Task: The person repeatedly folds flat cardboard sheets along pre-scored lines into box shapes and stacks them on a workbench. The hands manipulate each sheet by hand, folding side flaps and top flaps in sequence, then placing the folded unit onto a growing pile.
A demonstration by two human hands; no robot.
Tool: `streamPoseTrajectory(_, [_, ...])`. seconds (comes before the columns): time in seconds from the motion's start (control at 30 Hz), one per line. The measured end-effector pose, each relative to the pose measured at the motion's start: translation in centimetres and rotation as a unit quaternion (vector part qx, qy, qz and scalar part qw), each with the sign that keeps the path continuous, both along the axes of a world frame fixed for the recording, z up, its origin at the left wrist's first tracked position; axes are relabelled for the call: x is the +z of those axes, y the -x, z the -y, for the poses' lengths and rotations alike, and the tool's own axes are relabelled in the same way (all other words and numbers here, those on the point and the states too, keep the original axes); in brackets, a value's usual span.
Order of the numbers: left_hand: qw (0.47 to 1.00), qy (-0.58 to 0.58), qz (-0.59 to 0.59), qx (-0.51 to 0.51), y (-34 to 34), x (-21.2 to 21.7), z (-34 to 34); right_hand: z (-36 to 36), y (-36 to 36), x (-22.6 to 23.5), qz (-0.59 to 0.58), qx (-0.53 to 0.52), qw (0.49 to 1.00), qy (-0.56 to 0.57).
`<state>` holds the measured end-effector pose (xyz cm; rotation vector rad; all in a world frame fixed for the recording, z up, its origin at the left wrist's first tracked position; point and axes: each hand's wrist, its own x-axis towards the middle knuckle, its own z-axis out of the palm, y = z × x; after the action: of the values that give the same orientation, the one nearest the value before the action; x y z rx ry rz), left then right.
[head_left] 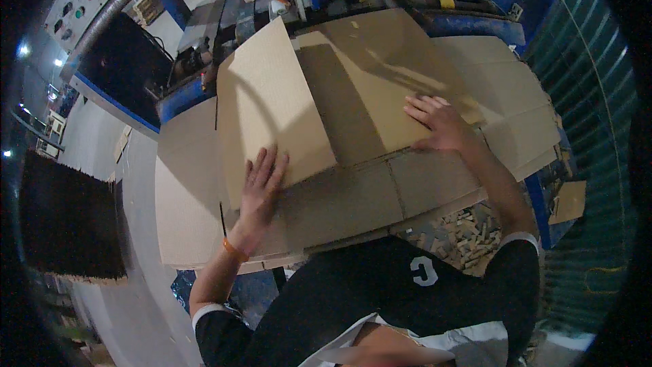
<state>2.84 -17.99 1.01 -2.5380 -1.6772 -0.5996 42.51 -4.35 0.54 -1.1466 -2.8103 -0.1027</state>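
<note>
A flat, creased cardboard sheet (367,88) lies on top of more brown cardboard sheets (339,207) in front of a machine. Its left panel (265,88) looks paler and sits at a slant to the rest. On the near edge of that panel rests my left hand (263,180), fingers stretched out, an orange band round the wrist. My right hand (440,122) lies on the near right part of the sheet with its fingers spread. Neither hand is closed round anything.
Beyond the sheets stands the machine (272,7) with blue frame parts and rollers. A control panel (85,0) with buttons is at the far left. Cardboard scraps (468,238) litter the floor below the right forearm. A green corrugated wall (584,129) closes the right side.
</note>
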Motion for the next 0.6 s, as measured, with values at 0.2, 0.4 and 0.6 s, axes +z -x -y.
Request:
streamPoseTrajectory(0.2, [0.996, -0.08, 0.033, 0.007, 3.1, -0.5, -8.0, -4.8, 3.7, 0.4, -0.061, -0.025, 0.997, 0.038])
streamPoseTrajectory(0.4, [0.984, -0.083, -0.058, 0.149, 3.3, -1.1, -15.7, -10.5, 6.4, -1.9, -0.019, -0.2, 0.979, -0.019])
streamPoseTrajectory(0.6, [0.972, -0.082, 0.031, 0.219, 4.2, -0.5, -13.5, -7.1, 6.3, -1.7, -0.109, -0.223, 0.969, 0.007])
